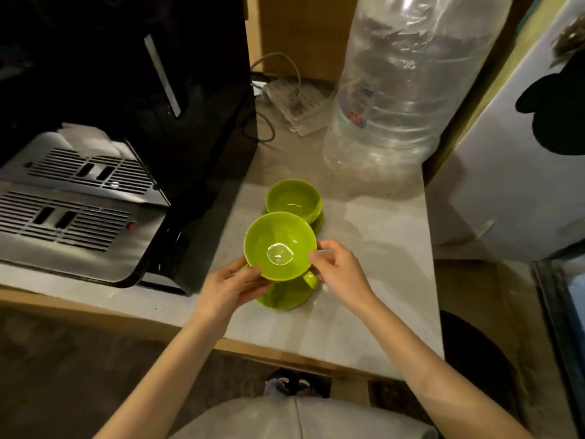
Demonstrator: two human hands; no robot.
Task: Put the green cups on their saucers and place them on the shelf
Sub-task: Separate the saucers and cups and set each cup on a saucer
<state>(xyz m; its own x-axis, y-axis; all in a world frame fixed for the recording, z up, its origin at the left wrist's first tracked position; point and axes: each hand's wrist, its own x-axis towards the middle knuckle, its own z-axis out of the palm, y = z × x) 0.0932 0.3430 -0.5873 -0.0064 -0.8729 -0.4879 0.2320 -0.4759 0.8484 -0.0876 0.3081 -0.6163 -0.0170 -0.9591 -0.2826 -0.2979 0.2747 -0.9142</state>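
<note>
We see black coffee machine (95,172) left of near green cup (280,247). Left hand (231,288) at cup's left rim, fingers curled around rim and underside, gripping it. Cup itself held up over green saucer (285,296), which lies on grey counter (364,280); whether cup touches saucer, we cannot tell. Just behind cup, second green cup (292,198) sits on own saucer. Right hand (340,270) at cup's right side, fingers pinched near handle. Farther right and behind cup, big clear water bottle (405,90).

Both hands, left hand (231,285) and right hand (340,269), grip a green cup (280,247) above its saucer (285,296); another cup (292,198) sits behind.
</note>
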